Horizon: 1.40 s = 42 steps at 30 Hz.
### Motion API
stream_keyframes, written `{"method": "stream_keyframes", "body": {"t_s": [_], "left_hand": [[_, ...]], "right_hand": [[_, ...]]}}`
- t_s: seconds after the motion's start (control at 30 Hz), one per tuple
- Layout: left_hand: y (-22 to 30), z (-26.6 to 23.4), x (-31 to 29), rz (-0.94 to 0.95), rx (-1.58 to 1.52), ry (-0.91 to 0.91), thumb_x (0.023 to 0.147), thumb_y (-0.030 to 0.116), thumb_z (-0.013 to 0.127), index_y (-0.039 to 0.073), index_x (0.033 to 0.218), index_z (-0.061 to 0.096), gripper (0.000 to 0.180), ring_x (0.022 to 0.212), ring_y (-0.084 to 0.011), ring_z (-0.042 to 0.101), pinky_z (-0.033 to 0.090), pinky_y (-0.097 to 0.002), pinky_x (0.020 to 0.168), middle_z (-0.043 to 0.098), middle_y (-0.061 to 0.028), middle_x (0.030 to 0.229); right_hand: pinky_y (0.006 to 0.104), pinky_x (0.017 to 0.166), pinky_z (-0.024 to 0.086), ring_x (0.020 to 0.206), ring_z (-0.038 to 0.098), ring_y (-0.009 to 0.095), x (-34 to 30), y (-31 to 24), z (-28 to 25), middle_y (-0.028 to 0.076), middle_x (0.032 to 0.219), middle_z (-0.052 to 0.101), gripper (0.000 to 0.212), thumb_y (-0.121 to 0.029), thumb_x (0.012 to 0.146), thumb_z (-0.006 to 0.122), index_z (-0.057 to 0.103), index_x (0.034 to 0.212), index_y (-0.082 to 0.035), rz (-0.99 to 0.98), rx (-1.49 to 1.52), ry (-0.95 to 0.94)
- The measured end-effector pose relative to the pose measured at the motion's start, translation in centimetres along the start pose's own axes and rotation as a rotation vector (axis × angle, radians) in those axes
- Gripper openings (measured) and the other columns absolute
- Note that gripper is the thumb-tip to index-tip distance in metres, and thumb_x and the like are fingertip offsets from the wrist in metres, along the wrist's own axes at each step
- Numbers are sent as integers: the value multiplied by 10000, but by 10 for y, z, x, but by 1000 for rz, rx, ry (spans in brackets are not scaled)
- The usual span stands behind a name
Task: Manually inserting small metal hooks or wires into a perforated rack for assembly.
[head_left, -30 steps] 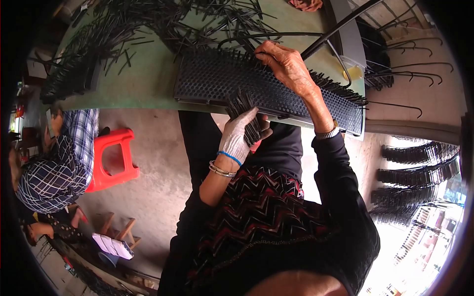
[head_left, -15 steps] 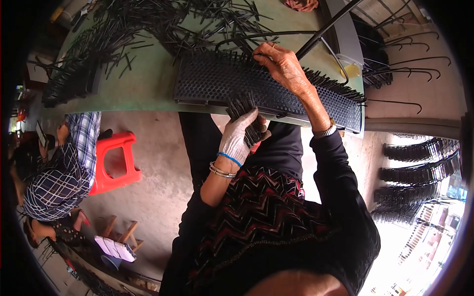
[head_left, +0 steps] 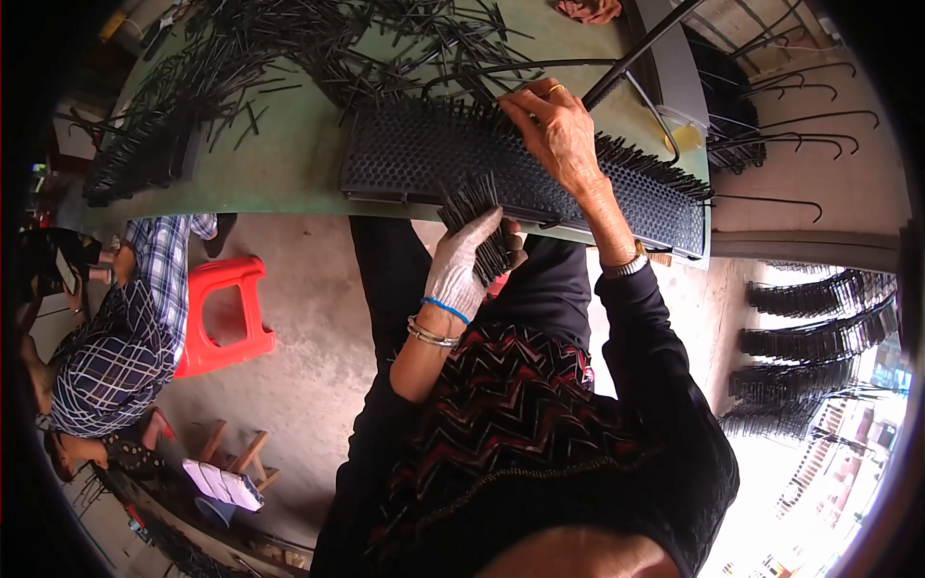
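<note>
My left hand [head_left: 461, 262], in a white knit glove, is wrapped round a bundle of thin black sticks [head_left: 472, 204] just off the near edge of a black perforated board [head_left: 414, 159]. My bare right hand [head_left: 561, 140] reaches over the board's far side. Its thumb and forefinger are pinched together above a row of black sticks [head_left: 636, 159] standing in the holes along the far edge. Whatever lies between those fingertips is too small and dark to make out. Most of the board's nearer holes show no sticks.
A loose heap of black sticks [head_left: 289, 43] covers the green table's far left. A black metal frame [head_left: 617, 72] crosses behind the board. To the left stand a red stool [head_left: 255, 318] and a seated person in a checked shirt [head_left: 116, 361]. Hooked rods [head_left: 809, 135] jut out at right.
My right hand has turned a little at the wrist, its fingers still close to the far row. The left hand stays almost in place with its bundle. The person at left has shifted slightly.
</note>
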<state>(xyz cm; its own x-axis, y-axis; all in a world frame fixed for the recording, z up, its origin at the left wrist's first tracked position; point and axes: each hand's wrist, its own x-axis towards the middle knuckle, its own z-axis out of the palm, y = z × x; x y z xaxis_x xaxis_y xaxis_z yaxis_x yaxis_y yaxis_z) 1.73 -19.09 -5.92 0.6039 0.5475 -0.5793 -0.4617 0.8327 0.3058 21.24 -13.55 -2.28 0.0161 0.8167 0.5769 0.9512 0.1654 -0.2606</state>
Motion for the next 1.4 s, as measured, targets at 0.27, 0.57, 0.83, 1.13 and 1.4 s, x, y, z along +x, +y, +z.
{"method": "stream_keyframes", "body": {"t_s": [0.27,0.57,0.83,1.13,1.4], "left_hand": [[6,11,-13,87,6,-27,937,106,609,15,984,633,104,712,-248,671,595,-393,646,666,-131,835],[7,8,-18,123,42,44,936,129,614,13,1020,643,147,720,-234,677,597,-374,658,674,-118,842],[-7,3,-19,188,170,-58,916,118,631,-28,1075,628,215,721,-246,696,593,-333,565,682,-151,872],[-28,-42,3,151,62,13,956,161,585,53,1056,631,154,873,-287,690,588,-443,719,680,-130,967],[-37,-47,11,94,25,17,956,176,590,55,1039,612,149,890,-303,682,582,-461,744,672,-123,951]], "right_hand": [[358,794,475,872,604,236,-3,-6,-4,54,954,632,188,-215,881,674,731,1045,-142,-14,-82,7],[356,651,503,696,620,256,-28,-36,-29,112,816,643,325,-295,926,643,679,1100,-23,297,528,-166],[246,668,507,721,599,90,-46,-28,-29,20,796,610,142,-117,934,630,626,974,19,551,1066,-651],[245,689,532,732,664,127,-69,-29,-29,42,815,637,96,-50,939,603,611,977,37,488,1008,-325],[234,708,538,815,697,136,-56,-30,13,61,853,667,91,-32,938,606,602,987,44,391,709,158]]}}
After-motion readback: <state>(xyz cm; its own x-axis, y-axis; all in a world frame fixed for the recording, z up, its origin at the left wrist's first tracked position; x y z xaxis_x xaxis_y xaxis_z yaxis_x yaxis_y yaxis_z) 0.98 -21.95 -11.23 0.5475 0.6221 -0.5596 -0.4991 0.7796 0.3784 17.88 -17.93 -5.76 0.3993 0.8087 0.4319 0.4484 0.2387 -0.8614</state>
